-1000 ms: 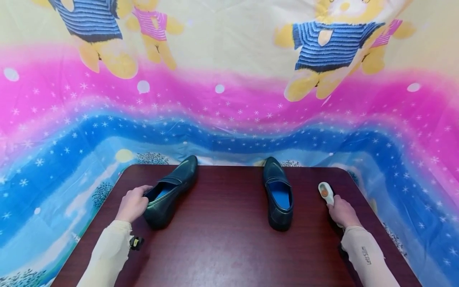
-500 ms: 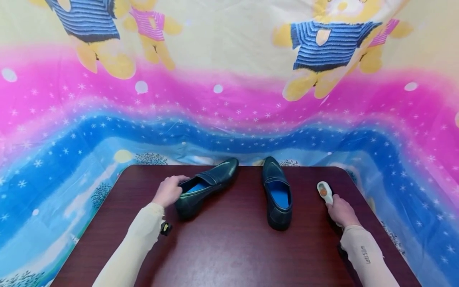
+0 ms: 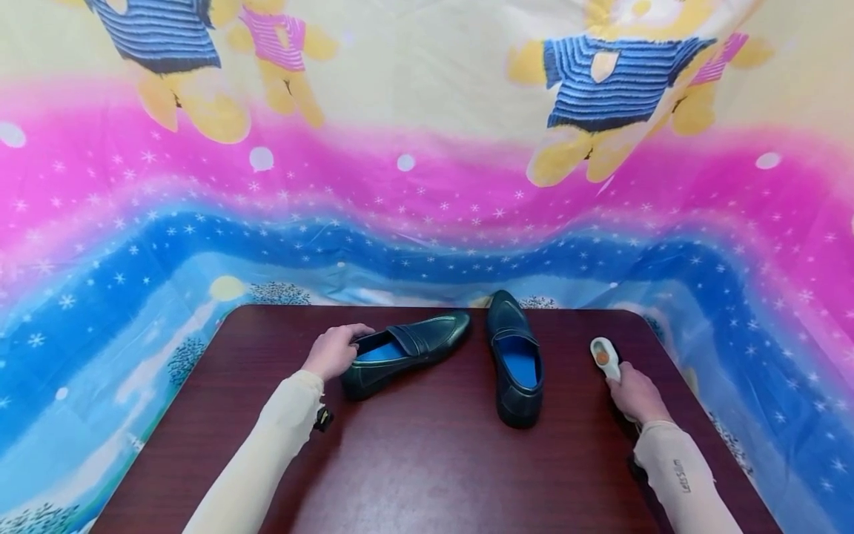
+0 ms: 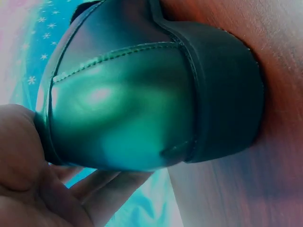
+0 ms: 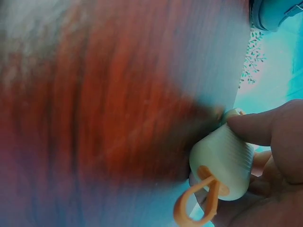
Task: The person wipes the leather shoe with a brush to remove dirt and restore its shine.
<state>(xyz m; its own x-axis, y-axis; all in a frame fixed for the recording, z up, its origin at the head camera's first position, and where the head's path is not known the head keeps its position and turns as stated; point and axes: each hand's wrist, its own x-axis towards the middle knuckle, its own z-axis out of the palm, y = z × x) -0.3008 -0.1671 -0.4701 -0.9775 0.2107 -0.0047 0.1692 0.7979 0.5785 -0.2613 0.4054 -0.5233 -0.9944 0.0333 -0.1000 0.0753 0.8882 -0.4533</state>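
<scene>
A dark green-black loafer (image 3: 427, 337) with a blue insole points right and away, its toe near the table's far edge. My left hand (image 3: 331, 353) grips it at the heel end of the opening; the left wrist view shows the shiny heel (image 4: 123, 109) close up, with fingers on its far side. A matching loafer (image 3: 518, 393) stands apart to the right, toe away from me. My right hand (image 3: 639, 393) holds a white-handled tool (image 3: 605, 357) with an orange spot. In the right wrist view the ribbed handle (image 5: 225, 158) ends in an orange loop (image 5: 182, 205). Its underside is hidden.
Both shoes are on a dark red-brown table (image 3: 400, 460) with rounded far corners. Behind it and along both sides hangs a printed cloth (image 3: 414, 200) with bears and snowflakes.
My left hand has brought the left loafer rightward, close to the other one, and its toe has swung further to the right. My right hand and its tool have stayed put.
</scene>
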